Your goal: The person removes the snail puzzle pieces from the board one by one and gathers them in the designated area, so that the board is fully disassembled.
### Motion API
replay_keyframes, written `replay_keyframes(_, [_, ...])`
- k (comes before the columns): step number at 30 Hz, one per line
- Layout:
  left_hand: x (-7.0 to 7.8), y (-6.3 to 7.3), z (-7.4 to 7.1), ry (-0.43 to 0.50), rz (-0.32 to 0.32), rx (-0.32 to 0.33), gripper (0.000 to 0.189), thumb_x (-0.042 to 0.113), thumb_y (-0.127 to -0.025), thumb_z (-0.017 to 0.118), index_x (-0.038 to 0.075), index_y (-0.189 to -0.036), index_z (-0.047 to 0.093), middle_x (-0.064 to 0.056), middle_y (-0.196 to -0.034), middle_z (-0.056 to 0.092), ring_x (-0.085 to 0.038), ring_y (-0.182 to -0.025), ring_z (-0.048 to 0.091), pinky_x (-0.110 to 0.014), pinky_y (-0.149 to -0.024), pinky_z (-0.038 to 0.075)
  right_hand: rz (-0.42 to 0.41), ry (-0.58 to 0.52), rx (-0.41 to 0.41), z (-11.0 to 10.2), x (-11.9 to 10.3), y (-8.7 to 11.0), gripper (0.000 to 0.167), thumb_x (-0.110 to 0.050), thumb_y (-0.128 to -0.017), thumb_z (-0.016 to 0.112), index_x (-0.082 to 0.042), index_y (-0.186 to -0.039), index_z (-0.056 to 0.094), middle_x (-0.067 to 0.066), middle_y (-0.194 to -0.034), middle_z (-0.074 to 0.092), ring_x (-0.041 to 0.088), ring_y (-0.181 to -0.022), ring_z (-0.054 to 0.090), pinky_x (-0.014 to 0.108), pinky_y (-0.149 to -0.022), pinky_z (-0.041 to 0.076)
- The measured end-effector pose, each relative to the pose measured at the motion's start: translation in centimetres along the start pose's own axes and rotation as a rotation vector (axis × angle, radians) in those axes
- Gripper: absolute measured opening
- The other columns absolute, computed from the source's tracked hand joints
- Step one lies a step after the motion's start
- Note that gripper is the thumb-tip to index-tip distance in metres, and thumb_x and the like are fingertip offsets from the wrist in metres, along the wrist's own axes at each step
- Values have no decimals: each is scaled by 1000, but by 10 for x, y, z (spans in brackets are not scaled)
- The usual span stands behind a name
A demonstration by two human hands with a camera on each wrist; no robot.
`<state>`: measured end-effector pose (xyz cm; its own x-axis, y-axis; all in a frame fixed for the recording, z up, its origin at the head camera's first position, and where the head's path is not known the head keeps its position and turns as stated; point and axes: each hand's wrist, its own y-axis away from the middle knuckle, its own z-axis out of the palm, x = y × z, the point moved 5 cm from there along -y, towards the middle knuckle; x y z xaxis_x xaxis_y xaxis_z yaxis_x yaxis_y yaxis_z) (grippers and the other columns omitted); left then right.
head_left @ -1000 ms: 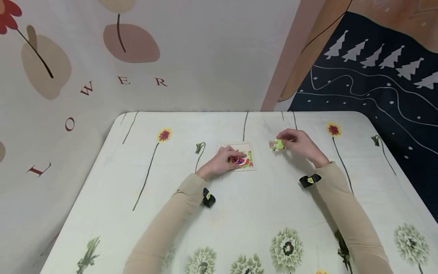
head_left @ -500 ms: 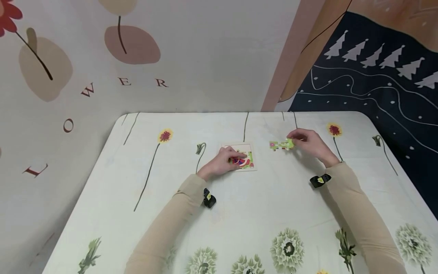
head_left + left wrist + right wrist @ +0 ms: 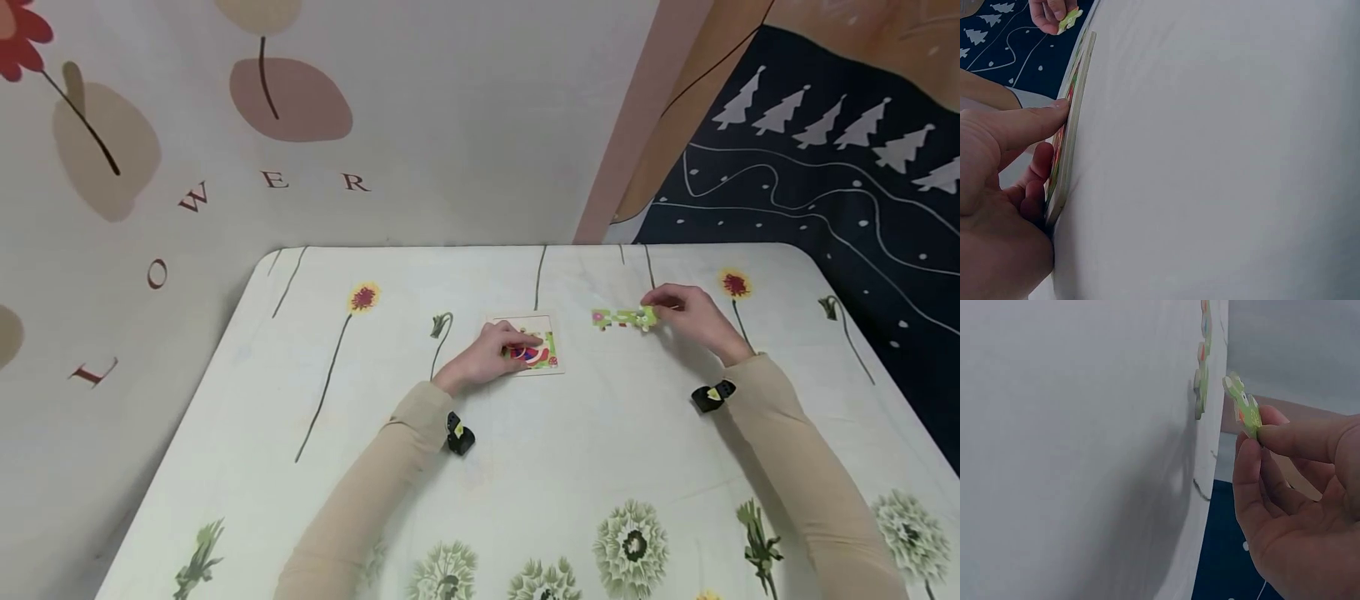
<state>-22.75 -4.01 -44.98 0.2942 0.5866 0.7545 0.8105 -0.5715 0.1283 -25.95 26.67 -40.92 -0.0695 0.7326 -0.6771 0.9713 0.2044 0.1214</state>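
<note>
A small square jigsaw puzzle board (image 3: 553, 350) with a pale frame and a colourful picture lies mid-table in the head view. My left hand (image 3: 487, 354) rests on it, covering its left part; the left wrist view shows the thumb (image 3: 1038, 122) lying straight along the board's face. To the right, my right hand (image 3: 693, 319) pinches a green jigsaw piece (image 3: 1244, 406) between thumb and fingertips, raised off the tabletop. Two loose green pieces lie in a row left of it: one with a pink spot (image 3: 601, 318), then another (image 3: 622, 317).
A white flower-print cloth (image 3: 570, 450) covers the table. Behind it stands a pale printed wall hanging (image 3: 465, 167), with a dark tree-patterned cloth (image 3: 795, 183) beyond the right edge. Each wrist wears a small black camera (image 3: 459, 435).
My right hand has moved right with a green piece in its fingertips, and the two loose pieces now show apart from it. The left hand has stayed on the board.
</note>
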Motion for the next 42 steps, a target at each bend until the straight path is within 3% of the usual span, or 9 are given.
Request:
replay_keyframes(9, [1,0,1,-2,1,-4,44,13,-92,70,13,-135,64,-11,-119,57,-21,-104,38,-27,-85,31,41,1,-21,-1,12,-1,28,-3,-100,50,4,-123,64,26,-129,60,36,-113,54,42,-93,43])
replay_keyframes(20, [1,0,4,9,-10,-2,44,12,-92,70,14,-135,64,-10,-119,56,-21,-104,38,-27,-85,33,94,27,-52,-2,27,-8,28,-6,-101,51,2,-123,66,25,-131,60,30,-106,52,30,-82,41])
replay_keyframes(42, [1,1,0,6,-10,-1,44,11,-91,70,14,-135,64,-11,-119,56,-22,-104,38,-28,-85,32,111,19,-82,0,26,-12,30,-10,-101,53,3,-125,64,27,-131,58,32,-110,51,34,-85,41])
